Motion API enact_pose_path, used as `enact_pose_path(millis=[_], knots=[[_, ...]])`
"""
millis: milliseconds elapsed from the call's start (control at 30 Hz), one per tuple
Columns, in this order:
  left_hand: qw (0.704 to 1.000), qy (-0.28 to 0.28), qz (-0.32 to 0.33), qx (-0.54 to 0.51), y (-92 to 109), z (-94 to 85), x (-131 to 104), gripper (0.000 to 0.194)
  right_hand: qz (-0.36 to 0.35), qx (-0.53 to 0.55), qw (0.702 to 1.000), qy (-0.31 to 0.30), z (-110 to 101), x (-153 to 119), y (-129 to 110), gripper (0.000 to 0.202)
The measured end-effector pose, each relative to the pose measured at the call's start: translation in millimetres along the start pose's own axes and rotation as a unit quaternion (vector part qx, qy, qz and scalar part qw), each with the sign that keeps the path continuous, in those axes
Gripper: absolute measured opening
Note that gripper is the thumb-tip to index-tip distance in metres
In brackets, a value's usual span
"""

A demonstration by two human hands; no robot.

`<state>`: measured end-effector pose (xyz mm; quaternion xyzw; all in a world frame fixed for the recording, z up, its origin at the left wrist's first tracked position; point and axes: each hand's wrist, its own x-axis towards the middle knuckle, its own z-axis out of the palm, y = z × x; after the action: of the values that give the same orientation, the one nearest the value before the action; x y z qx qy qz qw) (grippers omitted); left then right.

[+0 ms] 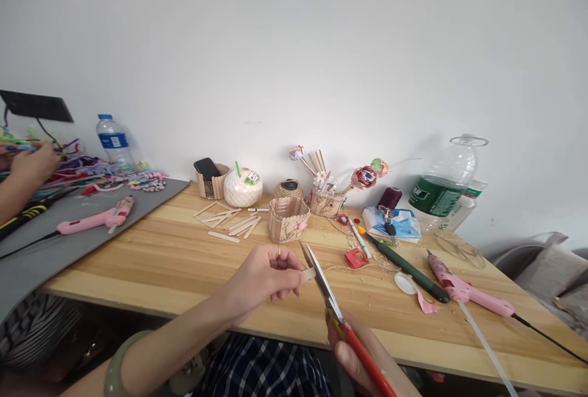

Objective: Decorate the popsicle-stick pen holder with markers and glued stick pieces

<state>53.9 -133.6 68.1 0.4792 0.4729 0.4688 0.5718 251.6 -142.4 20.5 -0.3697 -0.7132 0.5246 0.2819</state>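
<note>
- Left hand (pixel 271 277): pinches a pale strip (pixel 309 273), its end at the scissors' (pixel 328 296) blades.
- Right hand (pixel 356 351): grips the scissors by their red handles, blades slightly parted.
- Beyond the hands on the table (pixel 184 274): a basket (pixel 287 220), with sticks (pixel 234 223) to its left.
- Near the wall: a phone (pixel 207 168) in a holder (pixel 219 187), beside a coconut (pixel 243 190).
- At right: a glue gun (pixel 482 299) and a bottle (pixel 438 193).
- Far left: a co-worker's hand (pixel 37 166) among coloured strands (pixel 87 170).
</note>
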Motion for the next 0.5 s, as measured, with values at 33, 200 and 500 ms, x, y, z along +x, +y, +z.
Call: enact_pose_path(millis=[33, 200, 500], knots=[[1.0, 0.006, -0.001, -0.003, 0, 0.6, 0, 0.018, 0.005, 0.027, 1.0, -0.004, 1, 1, 0, 0.056], [1.0, 0.008, -0.019, -0.005, -2, 4.2, -2, 0.017, -0.011, 0.129, 0.988, 0.08, 4, 13, -10, 0.035], [0.998, -0.036, -0.028, 0.052, 3, 6.8, -9, 0.01, -0.02, 0.062, 0.982, 0.179, 10, 25, -30, 0.029]])
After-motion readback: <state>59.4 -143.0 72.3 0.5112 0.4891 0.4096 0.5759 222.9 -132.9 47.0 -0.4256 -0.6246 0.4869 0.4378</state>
